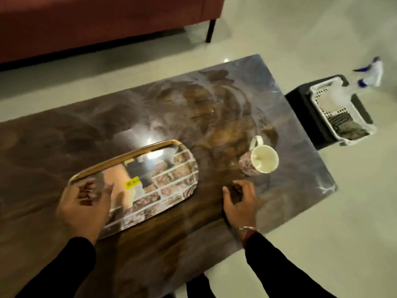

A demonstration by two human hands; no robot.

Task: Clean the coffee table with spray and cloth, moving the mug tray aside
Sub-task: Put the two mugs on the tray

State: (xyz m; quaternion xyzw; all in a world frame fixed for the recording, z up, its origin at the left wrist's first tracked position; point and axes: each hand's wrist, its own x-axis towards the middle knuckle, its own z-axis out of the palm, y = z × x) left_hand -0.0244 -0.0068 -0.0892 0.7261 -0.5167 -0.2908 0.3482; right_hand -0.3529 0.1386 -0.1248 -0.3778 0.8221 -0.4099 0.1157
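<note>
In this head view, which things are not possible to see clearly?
Head view only:
Spray bottle: motion-blurred, at the far right.
Basket contents: too blurred to tell.
Yellow sticker on the tray: text too small.
Left hand: its back hides whether it grips the tray.
Coffee table: left end cut off by the frame edge.
</note>
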